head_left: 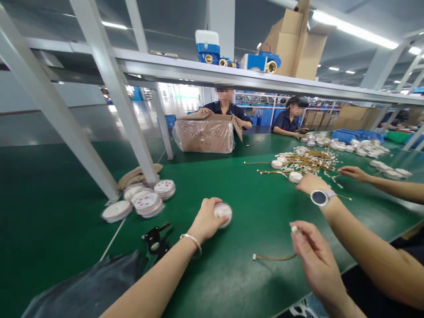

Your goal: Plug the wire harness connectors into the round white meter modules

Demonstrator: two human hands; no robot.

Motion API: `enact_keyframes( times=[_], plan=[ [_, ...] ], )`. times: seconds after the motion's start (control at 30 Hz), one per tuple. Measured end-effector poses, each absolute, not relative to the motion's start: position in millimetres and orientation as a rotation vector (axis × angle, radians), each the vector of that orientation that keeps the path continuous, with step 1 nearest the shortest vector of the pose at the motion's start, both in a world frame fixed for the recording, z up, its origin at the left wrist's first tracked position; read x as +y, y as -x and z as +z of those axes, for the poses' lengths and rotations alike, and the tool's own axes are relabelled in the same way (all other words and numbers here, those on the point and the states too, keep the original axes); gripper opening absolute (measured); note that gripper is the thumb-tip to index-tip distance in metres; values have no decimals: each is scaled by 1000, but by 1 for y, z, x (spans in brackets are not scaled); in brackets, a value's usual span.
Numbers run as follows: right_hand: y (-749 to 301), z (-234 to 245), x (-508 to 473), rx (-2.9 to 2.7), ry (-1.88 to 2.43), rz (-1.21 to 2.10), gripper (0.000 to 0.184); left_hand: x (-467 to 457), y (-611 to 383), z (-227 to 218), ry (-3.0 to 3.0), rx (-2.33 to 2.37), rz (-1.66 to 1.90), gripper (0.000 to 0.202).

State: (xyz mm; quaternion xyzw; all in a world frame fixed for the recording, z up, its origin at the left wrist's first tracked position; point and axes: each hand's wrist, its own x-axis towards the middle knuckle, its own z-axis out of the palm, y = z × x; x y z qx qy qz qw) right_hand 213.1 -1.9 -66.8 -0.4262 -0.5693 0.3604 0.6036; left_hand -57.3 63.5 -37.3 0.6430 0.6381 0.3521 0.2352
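My left hand [206, 219], with a bangle at the wrist, has its fingers curled round the edge of a round white disc [222, 213] in a clear case. The disc is at the tabletop, left of centre. My right hand [316, 251] pinches a short wire cable [274, 258] near one end. A white connector shows between its fingertips, and the brown wires hang out to the left with another white plug at their free end. Left of my left hand lie several stacked white discs [147, 202], some with red marks.
A co-worker's hands, one with a watch [319, 197], reach toward a pile of wire cables [308, 160] at right. A black tool [156, 240] and dark cloth [89, 282] lie left. Beyond the wrapped carton [203, 134] sits a person. Metal posts [114, 88] rise at left.
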Motion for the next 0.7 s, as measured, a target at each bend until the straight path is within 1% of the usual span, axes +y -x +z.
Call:
enact_keyframes(
  times=[0.1, 0.2, 0.3, 0.4, 0.5, 0.57, 0.7],
  plan=[
    [-199, -65, -13, -1479, 940, 837, 12, 25, 26, -36, -1586, 1554, 1075, 40],
    [-180, -62, -24, -1640, 878, 833, 15, -8, 6, -31, -1386, 1340, 1081, 43],
    [-167, -65, -32, -1714, 863, 777, 19, -28, -1, -30, -1243, 1234, 1084, 50],
    [-159, -74, -40, -1672, 953, 712, 14, -38, 0, -36, -1154, 1114, 1142, 56],
    [-151, -82, -46, -1615, 1015, 674, 6, -43, 2, -43, -986, 929, 1222, 45],
    [-145, -83, -48, -1598, 1025, 634, 4, -45, 3, -46, -893, 859, 1259, 38],
    [-138, -83, -47, -1664, 1056, 444, 10, -45, 5, -44, -834, 773, 1292, 42]
  ],
)
